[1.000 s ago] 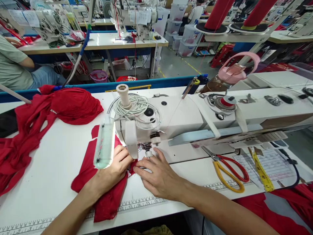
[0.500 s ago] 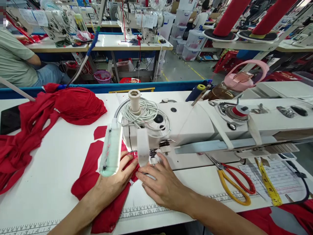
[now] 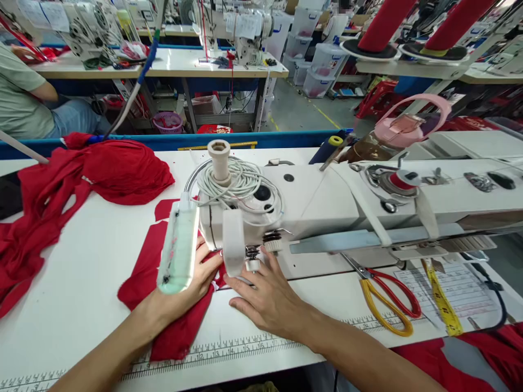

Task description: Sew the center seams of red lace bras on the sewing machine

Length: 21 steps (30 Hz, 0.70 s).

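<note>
My left hand point(image 3: 186, 304) lies on a piece of red fabric point(image 3: 141, 283) at the head of a white sewing machine point(image 3: 322, 201). Its fingers are stretched forward, pressing the cloth flat; a pale green translucent plate point(image 3: 177, 247) hides part of the hand. To its right, my right hand point(image 3: 272, 302) rests palm down with fingers spread, beside the needle area and close to the fabric's edge. Some of its fingertips disappear behind the machine's tension knobs point(image 3: 252, 264) and white guard point(image 3: 233, 242). The needle and the stitching point are hidden.
Scissors point(image 3: 390, 299) with red and yellow handles lie right, beside a yellow tape measure point(image 3: 441, 296) and a written sheet point(image 3: 476, 294). A red fabric heap point(image 3: 126, 171) sits at left. A pink-lidded bottle point(image 3: 398, 130) stands behind the machine. Another person point(image 3: 24, 98) sits far left.
The red fabric's near end has drawn away from the table's front edge, toward the machine. My left hand has moved slightly forward with it; the right hand stays by the needle area.
</note>
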### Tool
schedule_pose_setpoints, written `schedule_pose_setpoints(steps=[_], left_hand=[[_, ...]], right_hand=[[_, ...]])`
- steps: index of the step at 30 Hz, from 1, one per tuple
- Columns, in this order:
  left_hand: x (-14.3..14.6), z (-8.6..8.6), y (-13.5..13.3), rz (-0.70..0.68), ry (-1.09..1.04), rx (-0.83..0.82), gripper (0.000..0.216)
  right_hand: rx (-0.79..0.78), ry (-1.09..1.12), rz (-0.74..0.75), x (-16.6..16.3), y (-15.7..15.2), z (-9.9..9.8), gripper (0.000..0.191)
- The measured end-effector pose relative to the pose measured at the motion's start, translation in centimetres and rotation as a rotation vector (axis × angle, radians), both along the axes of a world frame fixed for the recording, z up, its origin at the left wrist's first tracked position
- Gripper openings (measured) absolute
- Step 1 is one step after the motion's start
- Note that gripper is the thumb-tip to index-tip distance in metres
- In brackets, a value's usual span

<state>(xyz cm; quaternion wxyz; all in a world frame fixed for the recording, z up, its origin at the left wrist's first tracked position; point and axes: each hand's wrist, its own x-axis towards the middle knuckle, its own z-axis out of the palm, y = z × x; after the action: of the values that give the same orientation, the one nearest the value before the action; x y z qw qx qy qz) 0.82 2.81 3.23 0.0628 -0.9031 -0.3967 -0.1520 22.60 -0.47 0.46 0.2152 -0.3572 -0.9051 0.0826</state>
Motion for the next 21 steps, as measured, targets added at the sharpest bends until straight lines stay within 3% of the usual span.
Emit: schedule_pose_setpoints(steps=[5, 8, 11, 14, 21], left_hand=[[1.5, 0.9, -2.5, 0.271, 0.038, -0.045, 0.015], [1.8, 1.3, -3.7, 0.343, -0.053, -0.016, 0.012], [2.3, 1.3, -4.5, 0.309, -0.078, 0.074, 0.012], [3.0, 0.5, -5.1, 0.229, 0.037, 0.165, 0.02], [2.2, -1.2, -5.9, 0.182, 0.025, 0.108, 0.02]], right_hand=[[0.0, -0.012, -0.039, 0.0, -0.3, 0.1, 0.033], [-0.006, -0.006, -0.058, 0.0, -0.6, 0.0, 0.036], [-0.012, -0.016, -0.059, -0.1, -0.6, 0.0, 0.033], [0.006, -0.014, -0.056, 0.0, -0.7, -0.2, 0.03], [0.017, 0.032, -0.037, 0.4, -0.6, -0.3, 0.033]])
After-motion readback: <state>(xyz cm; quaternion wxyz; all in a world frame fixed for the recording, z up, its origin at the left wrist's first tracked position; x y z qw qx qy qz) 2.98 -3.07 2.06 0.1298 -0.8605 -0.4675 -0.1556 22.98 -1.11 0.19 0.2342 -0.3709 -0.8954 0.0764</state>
